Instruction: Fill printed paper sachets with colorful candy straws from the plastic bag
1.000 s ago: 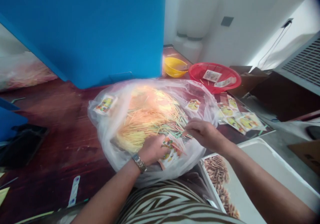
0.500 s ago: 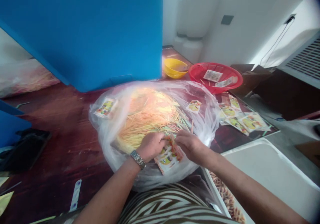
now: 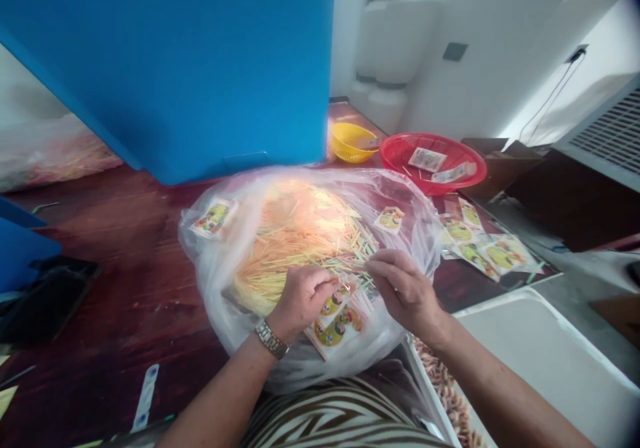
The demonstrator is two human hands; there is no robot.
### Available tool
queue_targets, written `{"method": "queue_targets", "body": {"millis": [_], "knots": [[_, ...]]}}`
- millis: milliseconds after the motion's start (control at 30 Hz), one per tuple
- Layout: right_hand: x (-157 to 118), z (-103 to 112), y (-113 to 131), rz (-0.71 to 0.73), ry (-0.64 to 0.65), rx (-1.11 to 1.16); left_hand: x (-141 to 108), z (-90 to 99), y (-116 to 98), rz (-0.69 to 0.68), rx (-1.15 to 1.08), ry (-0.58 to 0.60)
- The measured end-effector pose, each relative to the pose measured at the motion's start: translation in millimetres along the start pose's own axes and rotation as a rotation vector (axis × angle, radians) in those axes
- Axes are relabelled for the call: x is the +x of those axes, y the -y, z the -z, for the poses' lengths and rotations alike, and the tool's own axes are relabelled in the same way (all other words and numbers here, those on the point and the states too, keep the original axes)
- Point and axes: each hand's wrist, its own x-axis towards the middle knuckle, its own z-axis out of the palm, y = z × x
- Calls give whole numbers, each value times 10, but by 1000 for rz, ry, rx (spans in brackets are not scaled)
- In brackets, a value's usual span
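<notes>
A large clear plastic bag (image 3: 215,301) lies opened out, holding a heap of thin pastel-coloured sticks (image 3: 300,235). Over its near side is a printed packet (image 3: 336,333) with yellow cartoon pictures. My left hand (image 3: 303,298), with a metal watch on the wrist, is closed on the packet's upper edge, thumb on top. To the right, my right hand (image 3: 404,291) has its fingers pinched together above the near right edge of the heap. Whatever lies between those fingertips is too small to make out. Another small packet (image 3: 390,219) rests on the bag's right part, and one more (image 3: 215,217) on its left.
A blue panel (image 3: 200,68) stands behind the bag. Beyond it are a yellow basket (image 3: 353,151) and a red basket (image 3: 387,161) with packets inside. Several printed packets (image 3: 503,251) lie at the right. A white tray (image 3: 540,348) sits by my right forearm.
My right hand has moved away from the packet, to the right, with fingers pinched. The packet's printed front now shows more fully. My left hand keeps its hold.
</notes>
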Motion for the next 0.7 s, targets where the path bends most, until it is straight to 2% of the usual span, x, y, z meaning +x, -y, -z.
{"method": "queue_targets", "body": {"millis": [100,167,233,300,400,467,533,600,700], "knots": [[0,-1,72,142,184,-11,-54,15,-8,-35,-13,-20],[20,11,141,178,336,58,-99,6,-20,-82,-6,-28],[64,59,204,152,445,136,-137,-12,-26,-140,-15,-34],[120,156,210,92,466,152,-162,-36,-16,-172,-68,-79],[186,323,25,-74,337,-33,-173,-70,16,-170,-183,-198],[200,351,-202,-274,289,-256,-166,-84,29,-166,-235,-254],[188,266,-433,-505,399,-446,-157,-91,25,-167,-265,-293],[159,105,-610,-655,501,-522,-156,-92,11,-154,-276,-315],[113,-81,-755,-705,538,-503,-181,-87,0,-113,-258,-320]]}}
